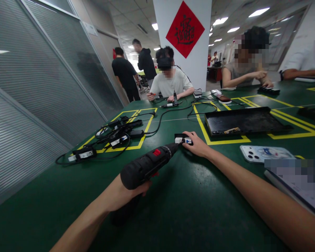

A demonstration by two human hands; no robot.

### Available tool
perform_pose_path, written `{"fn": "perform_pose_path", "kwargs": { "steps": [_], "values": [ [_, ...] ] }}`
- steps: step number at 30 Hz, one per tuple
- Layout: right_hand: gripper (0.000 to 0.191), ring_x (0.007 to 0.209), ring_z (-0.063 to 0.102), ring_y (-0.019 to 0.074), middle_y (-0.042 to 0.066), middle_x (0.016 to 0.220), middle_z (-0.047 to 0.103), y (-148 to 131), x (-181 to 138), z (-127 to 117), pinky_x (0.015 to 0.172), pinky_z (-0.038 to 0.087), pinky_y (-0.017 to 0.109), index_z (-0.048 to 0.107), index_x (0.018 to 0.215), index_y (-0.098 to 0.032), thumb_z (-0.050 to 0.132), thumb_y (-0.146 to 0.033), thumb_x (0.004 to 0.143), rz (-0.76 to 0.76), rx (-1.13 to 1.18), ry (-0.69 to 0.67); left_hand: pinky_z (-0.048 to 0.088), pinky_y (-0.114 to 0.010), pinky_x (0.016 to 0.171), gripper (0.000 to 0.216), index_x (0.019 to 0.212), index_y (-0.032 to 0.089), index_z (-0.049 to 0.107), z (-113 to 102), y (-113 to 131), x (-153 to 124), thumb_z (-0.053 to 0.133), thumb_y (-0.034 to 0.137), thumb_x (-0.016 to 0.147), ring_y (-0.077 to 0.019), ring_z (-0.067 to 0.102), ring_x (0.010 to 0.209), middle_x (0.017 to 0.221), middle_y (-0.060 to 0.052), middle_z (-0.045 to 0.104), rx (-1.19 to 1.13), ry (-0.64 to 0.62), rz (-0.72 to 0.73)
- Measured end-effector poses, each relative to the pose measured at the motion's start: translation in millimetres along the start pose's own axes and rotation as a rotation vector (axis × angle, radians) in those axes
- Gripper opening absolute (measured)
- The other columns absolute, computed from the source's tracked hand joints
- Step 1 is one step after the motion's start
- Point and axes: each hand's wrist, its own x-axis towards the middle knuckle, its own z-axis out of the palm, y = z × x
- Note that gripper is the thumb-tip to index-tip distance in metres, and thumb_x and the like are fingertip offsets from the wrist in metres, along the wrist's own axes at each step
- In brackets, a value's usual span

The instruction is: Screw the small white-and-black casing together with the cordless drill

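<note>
My left hand (126, 192) is closed round the grip of a black cordless screwdriver (147, 164) with a red switch. Its tip points away from me and meets a small black adapter block with a white label (182, 139) on the green table. My right hand (198, 143) rests on the table with its fingers closed on the right side of that block, holding it steady.
A heap of black power adapters and cables (112, 134) lies at the left inside yellow floor-tape lines. A black tray (241, 121) sits beyond my right hand. A white phone (262, 153) lies at the right. Other people sit across the table.
</note>
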Motion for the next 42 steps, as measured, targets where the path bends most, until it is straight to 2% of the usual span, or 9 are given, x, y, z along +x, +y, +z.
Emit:
{"fn": "perform_pose_path", "kwargs": {
  "steps": [5,18,23,26,28,30,33,37,42],
  "values": [
    [0.037,0.102,0.057,0.0224,0.008,0.123,0.052,-0.5,0.0,-0.3,0.084,0.049,0.044,0.049,0.123,-0.019,0.055,-0.031,0.088,0.011,0.002,-0.002,0.046,-0.025,0.057,0.032,0.104,0.015,0.06,-1.8,-5.3,-1.8,0.057,0.029,0.074,-0.0139,0.056,0.061,0.067,-0.002,0.062,0.056,0.032,-0.032],
    [0.039,0.105,0.055,0.0234,0.009,0.126,0.051,-1.2,-2.4,-2.5,0.087,0.047,0.046,0.048,0.124,-0.02,0.056,-0.031,0.088,0.006,0.037,-0.003,0.047,-0.027,0.06,0.034,0.106,0.014,0.057,-8.0,-3.4,-2.5,0.055,0.027,0.075,-0.0137,0.055,0.059,0.067,-0.002,0.061,-0.081,0.07,0.01],
    [0.043,0.116,0.047,0.0276,0.009,0.134,0.044,-10.6,-3.0,-10.8,0.094,0.04,0.052,0.046,0.127,-0.02,0.057,-0.032,0.087,0.03,0.072,0.149,0.046,-0.027,0.06,0.032,0.105,0.014,0.057,-3.7,11.2,-4.5,0.054,0.025,0.075,-0.0127,0.054,0.059,0.067,-0.001,0.061,-0.131,0.073,0.023],
    [0.044,0.124,0.038,0.0301,0.009,0.14,0.036,-30.9,-3.0,-21.9,0.1,0.031,0.055,0.044,0.129,-0.022,0.056,-0.031,0.087,0.075,0.118,0.305,0.045,-0.027,0.059,0.032,0.106,0.014,0.057,2.2,17.8,-4.2,0.055,0.028,0.077,-0.0142,0.055,0.06,0.063,-0.001,0.06,-0.136,0.143,0.042],
    [0.041,0.122,0.04,0.0288,0.008,0.138,0.038,-54.0,-6.5,-28.1,0.099,0.032,0.054,0.044,0.128,-0.022,0.054,-0.028,0.088,0.091,0.195,0.313,0.046,-0.028,0.06,0.033,0.106,0.014,0.057,8.2,24.2,-2.5,0.054,0.03,0.077,-0.0147,0.056,0.06,0.063,-0.001,0.06,-0.134,0.205,0.073],
    [0.046,0.113,0.048,0.0256,0.009,0.128,0.048,-84.1,-15.6,-31.9,0.098,0.035,0.051,0.042,0.129,-0.021,0.054,-0.015,0.085,0.089,0.306,0.217,0.046,-0.027,0.059,0.031,0.103,0.015,0.058,16.5,33.4,0.9,0.054,0.03,0.077,-0.0147,0.056,0.059,0.062,0.0,0.06,-0.131,0.234,0.076],
    [0.076,0.096,0.061,0.0209,0.01,0.121,0.055,-131.0,-38.5,-35.3,0.083,0.051,0.038,0.028,0.14,-0.022,0.055,-0.004,0.071,0.078,0.54,-0.054,0.045,-0.026,0.055,0.024,0.094,0.013,0.06,33.7,49.3,10.8,0.053,0.029,0.077,-0.0138,0.055,0.054,0.059,0.0,0.059,-0.116,0.283,0.085],
    [0.064,0.1,0.061,0.0188,0.006,0.127,0.052,-163.0,-64.1,-44.4,0.074,0.055,0.03,0.019,0.14,-0.025,0.049,-0.021,0.083,0.078,0.813,-0.121,0.049,-0.027,0.059,0.024,0.096,0.013,0.061,61.1,62.7,34.2,0.052,0.019,0.075,-0.0133,0.056,0.06,0.072,-0.002,0.064,-0.078,0.265,0.292],
    [0.067,0.113,0.053,0.0164,0.003,0.122,0.056,-150.1,-70.5,-56.2,0.1,0.041,0.029,0.036,0.129,-0.022,0.071,-0.02,0.072,0.181,0.834,0.079,0.049,-0.036,0.086,0.042,0.114,0.013,0.053,84.5,73.3,63.1,0.051,0.008,0.072,-0.0206,0.059,0.094,0.107,-0.009,0.063,-0.028,0.242,0.598]
  ]
}}
